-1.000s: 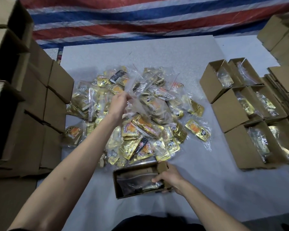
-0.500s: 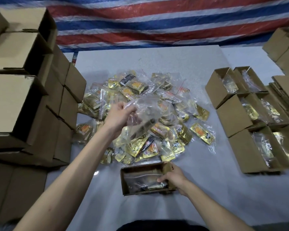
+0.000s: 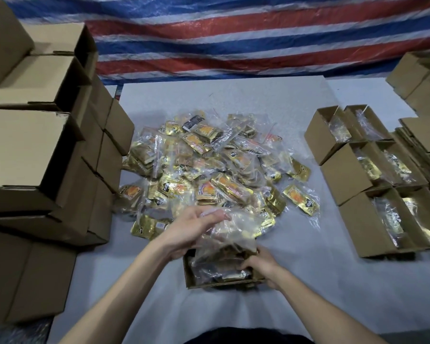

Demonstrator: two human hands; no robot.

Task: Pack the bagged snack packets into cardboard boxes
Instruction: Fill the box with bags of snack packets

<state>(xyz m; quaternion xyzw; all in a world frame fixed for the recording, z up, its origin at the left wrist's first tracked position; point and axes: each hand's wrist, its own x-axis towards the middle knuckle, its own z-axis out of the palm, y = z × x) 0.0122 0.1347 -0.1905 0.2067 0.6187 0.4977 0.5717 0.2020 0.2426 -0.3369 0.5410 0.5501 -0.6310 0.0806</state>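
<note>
Left hand [image 3: 194, 229] pinches the light, limp, slippery bag [image 3: 230, 235] by its top edge, right hand [image 3: 261, 266] grips the box [image 3: 191, 278] end; guide the sagging bottom in

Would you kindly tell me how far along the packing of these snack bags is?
Done: the six open boxes on the right hold bags. In hand: the left hand holds a clear bag over the near box, which the right hand grips. Left: the large pile of bagged packets.
</note>
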